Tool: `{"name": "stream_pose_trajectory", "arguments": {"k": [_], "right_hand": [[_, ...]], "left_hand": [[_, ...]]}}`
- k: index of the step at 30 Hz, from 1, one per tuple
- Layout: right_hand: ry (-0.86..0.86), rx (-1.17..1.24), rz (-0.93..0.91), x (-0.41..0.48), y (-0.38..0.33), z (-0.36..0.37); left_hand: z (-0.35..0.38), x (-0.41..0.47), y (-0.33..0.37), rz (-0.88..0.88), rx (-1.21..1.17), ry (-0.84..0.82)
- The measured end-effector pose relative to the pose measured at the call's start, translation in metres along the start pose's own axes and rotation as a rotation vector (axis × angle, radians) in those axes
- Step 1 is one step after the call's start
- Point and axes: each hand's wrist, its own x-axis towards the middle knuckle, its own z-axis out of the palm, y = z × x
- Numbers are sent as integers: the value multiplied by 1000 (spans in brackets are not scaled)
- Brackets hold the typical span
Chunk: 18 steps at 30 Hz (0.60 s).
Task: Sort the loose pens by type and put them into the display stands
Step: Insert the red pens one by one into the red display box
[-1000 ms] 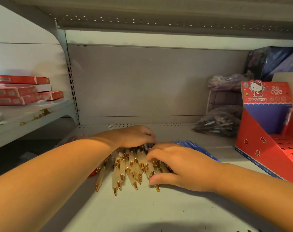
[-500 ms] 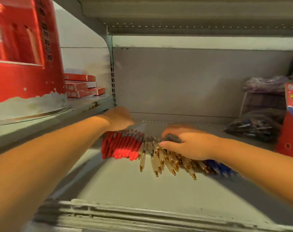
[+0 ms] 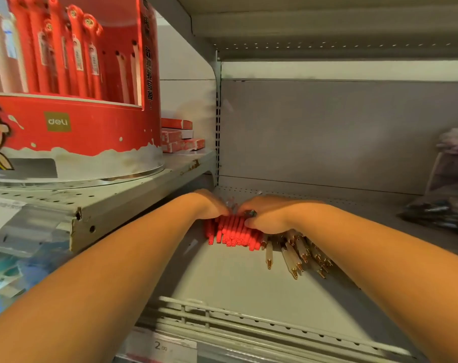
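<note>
While the view has swung left since half a second ago, lower shelf: grey metal shelf (image 3: 235, 284) fills the middle and bottom of the frame, and all the loose pens lie on it.
Display stand: round red cardboard display stand (image 3: 91, 127), upper left, on a higher side shelf; red pens stand upright in it. More of it shows than before.
Left hand: left hand (image 3: 212, 205), centre of the frame, lies on the far ends of the red bunch. Its fingers bend down out of sight, so whether they grasp anything cannot be told. Earlier it hung at the bunch's left end, well apart from the other hand; now the two nearly touch.
Right hand: right hand (image 3: 267, 216), just right of centre, has left the clear pens for the red ones; fingers curl over the bunch and the thumb presses its near side.
Red pens: red plastic pens (image 3: 233, 231), side by side, ends towards the camera, under both hands.
Clear pens: clear gold-tipped pens (image 3: 296, 255), fanned out just right of the red ones, partly under the right wrist and no longer held.
Bag: dark plastic bag (image 3: 437, 216), right edge.
Boxes: flat red boxes (image 3: 178, 137), stacked behind the stand.
</note>
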Motion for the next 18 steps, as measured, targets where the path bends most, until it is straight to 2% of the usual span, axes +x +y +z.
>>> {"name": "stream_pose_trajectory", "arguments": {"k": [5, 9, 18], "right_hand": [[-44, 26, 36, 9, 8, 2], [-38, 83, 22, 14, 20, 4], [-4, 44, -69, 33, 22, -6]], "left_hand": [[4, 16, 2, -74, -52, 14], [2, 24, 0, -56, -50, 37], [-7, 40, 1, -74, -55, -81]]}}
